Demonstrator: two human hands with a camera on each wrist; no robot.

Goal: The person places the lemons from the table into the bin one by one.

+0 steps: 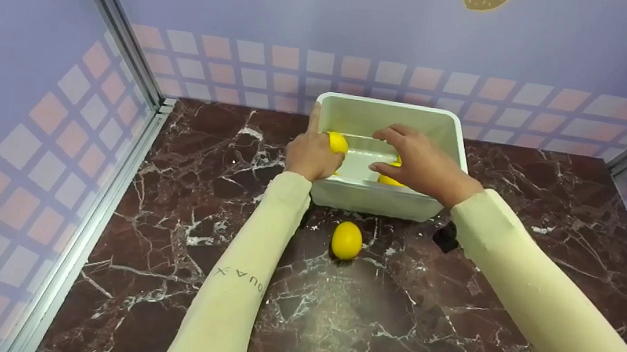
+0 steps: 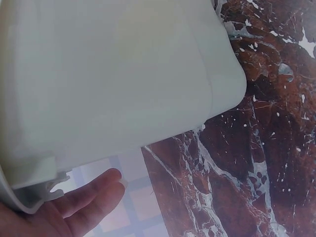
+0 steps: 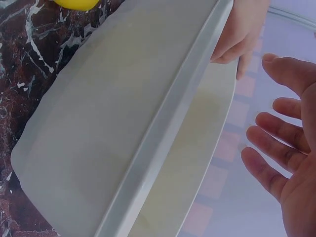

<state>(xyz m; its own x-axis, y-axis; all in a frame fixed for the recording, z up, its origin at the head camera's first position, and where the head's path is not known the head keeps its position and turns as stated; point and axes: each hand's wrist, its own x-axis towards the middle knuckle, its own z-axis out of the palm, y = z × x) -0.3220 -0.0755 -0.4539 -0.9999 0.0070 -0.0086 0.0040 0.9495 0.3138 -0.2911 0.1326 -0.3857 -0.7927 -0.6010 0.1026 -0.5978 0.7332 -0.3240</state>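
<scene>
A white plastic bin (image 1: 381,200) stands on the marble-patterned tabletop against the back wall. My left hand (image 1: 314,156) grips its left rim; in the left wrist view fingers (image 2: 96,200) extend past the outside of the wall. Inside the bin, beside that hand, is a yellow lemon (image 1: 338,142), partly covered by it. My right hand (image 1: 423,161) hovers over the bin's right half, its fingers spread and holding nothing in the right wrist view. Below it more yellow fruit (image 1: 389,179) shows inside the bin, mostly hidden. Another lemon (image 1: 347,241) lies on the tabletop in front of the bin.
Purple panels with pink and white tile squares (image 1: 215,60) close in the back and both sides. A metal rail (image 1: 92,234) runs along the left edge of the tabletop (image 1: 172,301). A small black device (image 1: 446,238) shows under the right cuff.
</scene>
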